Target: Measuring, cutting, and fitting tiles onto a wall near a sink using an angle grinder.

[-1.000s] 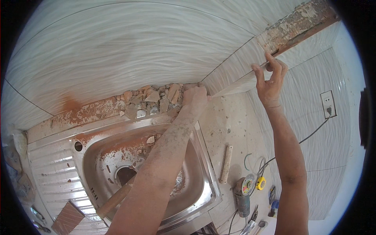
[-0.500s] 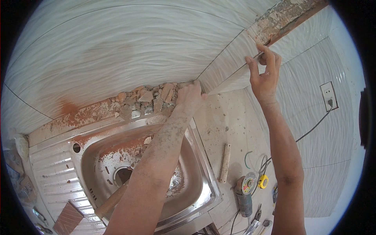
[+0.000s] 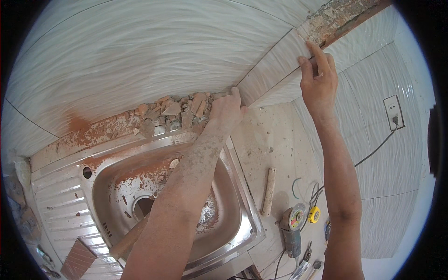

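A narrow white wavy-patterned tile strip [image 3: 273, 67] stands upright in the wall corner, below a bare patch of rough mortar [image 3: 343, 21]. My left hand [image 3: 227, 111] is closed at the strip's lower end, its forefinger extended up against the edge. Higher up, my right hand [image 3: 321, 79] grips the strip's right edge between thumb and fingers; some fingertips are hidden. Broken tile and mortar rubble [image 3: 179, 112] lies along the wall beside my left hand.
Below my left forearm is a dusty steel sink [image 3: 252, 233] with a wooden handle [image 3: 126, 242] across it. On the counter [image 3: 252, 140] lie a stick [image 3: 268, 191], an angle grinder [image 3: 292, 233] and a yellow tape measure [image 3: 314, 214]. A cord runs to a wall socket [image 3: 393, 112].
My left forefinger has straightened upward along the strip's end. My right hand has shifted slightly along the edge, still gripping it. The view has moved a little.
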The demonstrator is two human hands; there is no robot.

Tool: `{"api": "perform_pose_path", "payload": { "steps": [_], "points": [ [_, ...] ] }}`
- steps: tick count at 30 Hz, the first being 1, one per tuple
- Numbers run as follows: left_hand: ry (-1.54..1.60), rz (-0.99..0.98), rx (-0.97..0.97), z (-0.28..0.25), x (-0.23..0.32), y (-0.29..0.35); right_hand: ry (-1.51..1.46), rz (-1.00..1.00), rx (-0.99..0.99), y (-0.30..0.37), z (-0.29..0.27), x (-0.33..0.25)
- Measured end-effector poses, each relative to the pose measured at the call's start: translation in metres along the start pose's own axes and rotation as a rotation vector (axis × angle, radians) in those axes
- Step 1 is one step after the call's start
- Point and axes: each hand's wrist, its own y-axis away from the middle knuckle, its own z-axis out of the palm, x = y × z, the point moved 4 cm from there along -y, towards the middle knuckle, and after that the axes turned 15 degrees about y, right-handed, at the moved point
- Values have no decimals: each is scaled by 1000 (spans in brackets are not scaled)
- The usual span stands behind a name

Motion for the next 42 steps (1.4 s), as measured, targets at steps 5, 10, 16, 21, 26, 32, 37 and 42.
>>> {"api": "perform_pose_path", "payload": {
  "steps": [5,10,16,21,26,32,37,42],
  "points": [
    [-48,3,3,5,2,0,22,-30,11,3,2,3],
    [-43,36,18,1,2,0,92,-15,16,4,0,-2],
    [0,4,-23,-2,4,2,47,-61,12,0,0,-6],
    [-42,-6,-31,1,3,0,120,3,-36,2,0,4],
    [-67,15,-21,4,3,2,48,18,-37,6,5,11],
    [-98,35,-66,1,9,2,15,-69,-29,0,9,20],
    [-151,83,-1,11,3,1,60,-78,-101,-2,2,23],
    [-153,89,-34,10,4,0,-54,93,-223,-4,-7,19]
  ]
}}
